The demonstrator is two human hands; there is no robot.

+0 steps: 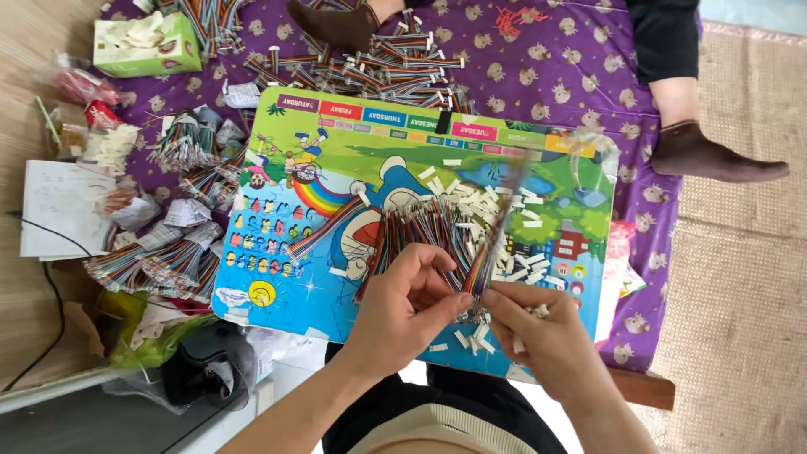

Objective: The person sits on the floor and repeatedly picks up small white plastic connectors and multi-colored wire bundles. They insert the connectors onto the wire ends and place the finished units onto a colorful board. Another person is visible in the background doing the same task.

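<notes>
My left hand point(409, 304) and my right hand point(538, 332) meet over the near edge of a colourful cartoon board point(353, 160). Both pinch one multicoloured ribbon wire point(490, 244) that rises blurred from my fingertips toward the far right. A loose pile of similar coloured wires point(424, 231) lies on the board just beyond my left hand. Small white connector pieces point(483, 206) are scattered on the board around the pile and under my right hand.
Bundles of coloured wires lie at the left point(181, 261) and at the far side point(378, 67) on a purple patterned cloth point(572, 76). A green tissue box point(147, 44) and white papers point(60, 208) sit at left. Another person's socked feet point(710, 155) rest at the far right.
</notes>
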